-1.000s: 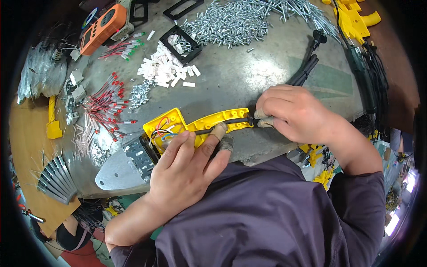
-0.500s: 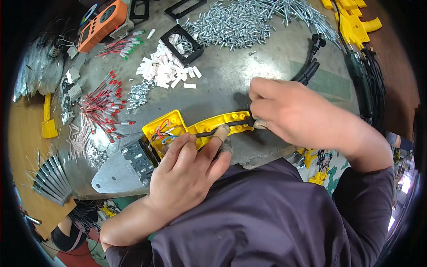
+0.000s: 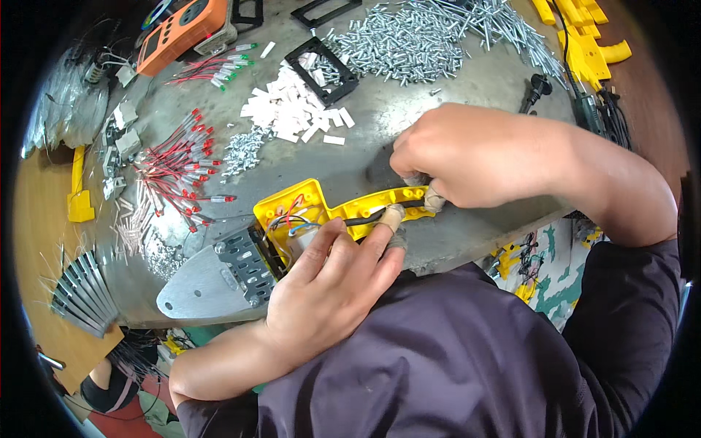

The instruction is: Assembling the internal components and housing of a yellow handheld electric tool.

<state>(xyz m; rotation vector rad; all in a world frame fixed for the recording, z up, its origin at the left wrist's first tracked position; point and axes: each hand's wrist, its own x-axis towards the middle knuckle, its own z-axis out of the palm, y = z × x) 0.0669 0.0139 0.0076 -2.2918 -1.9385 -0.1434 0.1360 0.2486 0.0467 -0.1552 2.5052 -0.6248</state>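
- Head view: an open yellow housing (image 3: 314, 191) lies on the bench (image 3: 453, 235), its box part just beyond the left hand (image 3: 321, 274), its curved handle reaching the right hand (image 3: 453, 157).
- Left hand: palm down, gripping the housing's near side, with a wrapped fingertip on the black cable (image 3: 358, 220) lying in the handle.
- Right hand: fingers curled in, wrapped tips at the handle's far end; whether they pinch cable or plastic cannot be told.
- Above the left hand's fingertips, red, blue and white wires (image 3: 293, 217) sit in the box.
- Left of that hand, a slotted dark metal part (image 3: 244, 266) adjoins the housing, with a rounded grey plate (image 3: 201, 285) beyond it.
- Farther up and left: red-tipped leads (image 3: 191, 169) and an orange device (image 3: 182, 36) with a dark screen; any lettering on its face is too small to read.
- Ahead of both hands: white pieces (image 3: 288, 106), a black frame (image 3: 305, 82) and heaped screws (image 3: 409, 44).
- Beyond the right forearm: a black plug (image 3: 538, 87), its markings likewise illegible, and yellow plastic parts (image 3: 584, 55).
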